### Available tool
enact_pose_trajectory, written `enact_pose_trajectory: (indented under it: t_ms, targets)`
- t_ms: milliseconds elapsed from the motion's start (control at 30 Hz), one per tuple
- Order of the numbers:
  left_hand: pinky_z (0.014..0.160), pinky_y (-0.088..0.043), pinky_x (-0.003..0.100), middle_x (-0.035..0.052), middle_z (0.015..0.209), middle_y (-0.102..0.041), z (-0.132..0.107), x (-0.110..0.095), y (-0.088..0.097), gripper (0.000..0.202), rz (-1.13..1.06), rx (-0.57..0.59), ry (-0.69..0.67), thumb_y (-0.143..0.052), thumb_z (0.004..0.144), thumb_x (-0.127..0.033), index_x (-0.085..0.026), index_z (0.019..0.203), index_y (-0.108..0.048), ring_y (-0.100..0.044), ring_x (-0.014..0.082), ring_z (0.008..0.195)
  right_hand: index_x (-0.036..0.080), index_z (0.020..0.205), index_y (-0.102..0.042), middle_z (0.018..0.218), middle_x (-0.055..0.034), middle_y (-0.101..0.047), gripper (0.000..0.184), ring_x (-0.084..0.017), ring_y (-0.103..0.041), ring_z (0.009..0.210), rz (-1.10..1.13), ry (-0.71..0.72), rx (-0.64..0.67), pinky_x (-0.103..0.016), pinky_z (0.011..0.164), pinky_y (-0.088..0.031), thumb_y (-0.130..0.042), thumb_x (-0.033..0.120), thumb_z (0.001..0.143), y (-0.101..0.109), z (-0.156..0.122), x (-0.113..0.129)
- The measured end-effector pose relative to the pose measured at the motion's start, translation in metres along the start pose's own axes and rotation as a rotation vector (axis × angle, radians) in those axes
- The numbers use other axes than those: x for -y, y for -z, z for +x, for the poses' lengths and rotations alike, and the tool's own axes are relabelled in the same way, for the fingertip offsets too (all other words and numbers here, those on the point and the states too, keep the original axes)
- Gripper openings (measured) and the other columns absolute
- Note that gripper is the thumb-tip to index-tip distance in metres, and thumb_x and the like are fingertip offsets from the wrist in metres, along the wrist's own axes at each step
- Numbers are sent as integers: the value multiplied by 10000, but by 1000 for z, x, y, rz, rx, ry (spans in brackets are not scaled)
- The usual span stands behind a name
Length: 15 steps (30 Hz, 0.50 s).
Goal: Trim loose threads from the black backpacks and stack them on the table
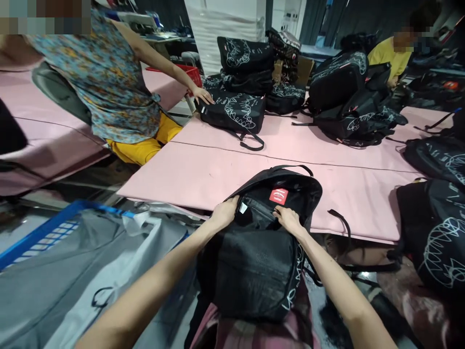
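Note:
A black backpack (pixel 257 261) rests upright against my lap and the table edge, its main compartment unzipped and its top flap leaning back on the table. My left hand (pixel 225 213) grips the left rim of the opening, beside a small white tag (pixel 243 208). Inside, my right hand (pixel 289 219) has its fingers closed at the right end of the zipped inner pocket (pixel 259 213); whether they hold a zip pull is too small to tell. Just above that hand is a red label (pixel 278 196) on the lining. White scribble print shows on the bag's lower right side.
A pink-covered table (pixel 203 169) spans the front. Black backpacks are piled at its back (pixel 247 63) and right (pixel 432 228). At left a co-worker's hand (pixel 203 95) touches a flat-lying backpack (pixel 234 111). A blue crate (pixel 47 232) with grey fabric stands left; another person (pixel 388 58) is far right.

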<state>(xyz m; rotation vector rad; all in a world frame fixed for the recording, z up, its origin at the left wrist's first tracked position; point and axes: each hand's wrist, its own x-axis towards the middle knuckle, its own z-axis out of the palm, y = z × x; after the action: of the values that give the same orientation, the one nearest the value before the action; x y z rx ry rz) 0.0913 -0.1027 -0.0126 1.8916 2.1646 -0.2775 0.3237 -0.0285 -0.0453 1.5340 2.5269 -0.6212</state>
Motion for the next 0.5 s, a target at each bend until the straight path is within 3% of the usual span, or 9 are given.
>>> enact_pose_trajectory:
  t_ms: [100,233,400,500]
  targets:
    - [779,-478,334,108,1166,-593,10,0,-7,433,14,80,-89,-392,830,-103,-206,1243,-465,-607,229,973,270,1090,-548,1026,-62,-656,262,-224,-615,936,9,-8,0,-277,704,-391,-399,381,906,-4,2,-2]
    - [757,-479,346,101,1119,-615,2,-7,-17,417,54,101,-170,-389,833,-77,-240,1189,-531,-612,234,932,268,1088,-552,1014,-63,-662,256,-213,-619,928,15,-7,-2,-264,690,-387,-407,374,906,-5,3,-2]
    - [743,-491,338,137,1281,-497,-4,-17,-20,461,88,26,-186,-320,850,-64,-201,1273,-445,-578,241,998,273,1062,-571,994,-57,-670,247,-213,-627,905,14,27,-11,-264,687,-392,-429,389,897,-3,11,-5]
    - [723,-505,345,177,1254,-505,1,-24,-16,468,103,-8,-184,-296,840,-46,-133,1284,-415,-587,245,980,275,989,-611,980,-34,-672,260,-202,-621,917,26,83,-17,-249,697,-399,-430,434,891,3,27,-10]
